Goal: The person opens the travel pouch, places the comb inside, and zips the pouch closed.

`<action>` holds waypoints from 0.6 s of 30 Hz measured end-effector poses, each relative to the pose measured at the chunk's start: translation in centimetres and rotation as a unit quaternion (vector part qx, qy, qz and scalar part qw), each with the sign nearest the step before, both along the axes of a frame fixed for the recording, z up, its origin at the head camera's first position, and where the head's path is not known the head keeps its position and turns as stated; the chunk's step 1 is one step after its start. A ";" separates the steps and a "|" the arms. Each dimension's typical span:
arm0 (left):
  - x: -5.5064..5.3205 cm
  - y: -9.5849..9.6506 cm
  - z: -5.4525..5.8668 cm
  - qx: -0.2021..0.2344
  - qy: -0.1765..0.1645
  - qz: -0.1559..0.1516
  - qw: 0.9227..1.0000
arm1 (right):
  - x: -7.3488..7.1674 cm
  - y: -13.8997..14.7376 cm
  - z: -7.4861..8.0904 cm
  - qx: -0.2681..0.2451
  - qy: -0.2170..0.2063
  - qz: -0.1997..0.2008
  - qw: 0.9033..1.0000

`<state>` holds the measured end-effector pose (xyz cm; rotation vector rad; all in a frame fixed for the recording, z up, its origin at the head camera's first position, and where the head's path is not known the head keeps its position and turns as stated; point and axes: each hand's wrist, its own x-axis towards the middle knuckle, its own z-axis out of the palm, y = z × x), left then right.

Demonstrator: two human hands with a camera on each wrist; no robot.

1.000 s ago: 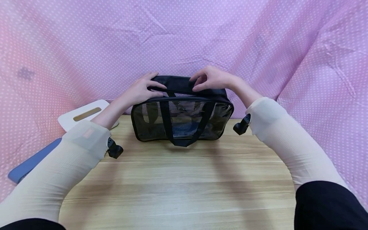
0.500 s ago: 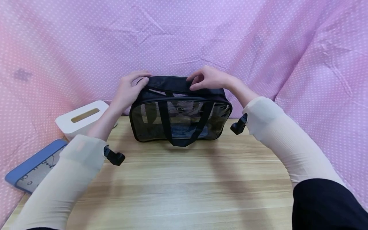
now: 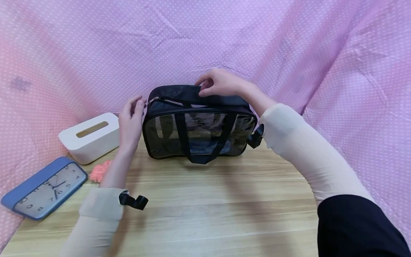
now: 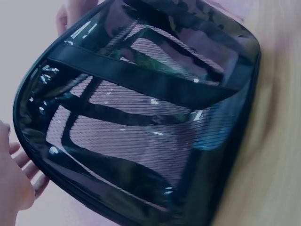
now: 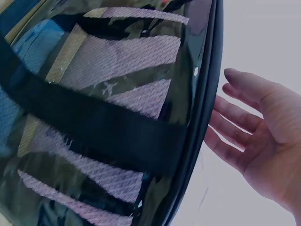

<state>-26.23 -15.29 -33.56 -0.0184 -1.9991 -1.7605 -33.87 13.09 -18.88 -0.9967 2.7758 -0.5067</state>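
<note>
A black bag with see-through sides (image 3: 160, 139) stands upright at the back of the table, its black strap handle (image 3: 181, 139) hanging down in front. My left hand (image 3: 130, 125) is at the bag's left end, thumb and forefinger pinching the silver zipper pull (image 3: 152, 101) by its end. In the left wrist view its other fingers (image 4: 29, 169) lie beside the bag's edge. My right hand (image 3: 221, 82) is over the top rear edge, fingers loosely bent and touching the bag, the thumb apart from them. Through the zip's slit a little lining shows.
Left of the bag stands a white tissue box (image 3: 96, 146). In front of it lie a blue-framed clock (image 3: 48, 185) and a coral bundle (image 3: 99, 170), partly hidden by my left forearm. A pink dotted cloth (image 3: 205, 39) hangs behind the wooden table (image 3: 199, 207).
My left hand has moved from the bag's top, left and down to its left end, uncovering the zipper pull. My right hand has shifted slightly left along the top edge.
</note>
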 end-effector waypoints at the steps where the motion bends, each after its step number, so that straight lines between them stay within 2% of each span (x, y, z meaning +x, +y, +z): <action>1: 0.2 0.1 -0.6 0.014 0.000 -0.006 1.000 | 0.0 -0.4 0.1 0.001 0.005 0.004 1.000; 4: 0.9 0.3 -2.1 0.045 0.009 -0.017 0.999 | 0.3 -1.5 0.5 -0.005 0.012 0.019 1.000; 11: 2.1 0.5 -5.1 0.028 0.035 -0.022 0.999 | 0.4 -4.4 0.7 -0.005 0.044 0.043 0.998; 14: 2.3 0.6 -6.1 0.043 0.036 -0.031 0.998 | 0.4 -5.8 0.6 0.010 0.078 0.055 0.995; 18: 2.2 0.8 -7.3 0.052 0.052 -0.023 0.997 | 0.9 -7.7 0.3 0.039 0.123 0.070 0.989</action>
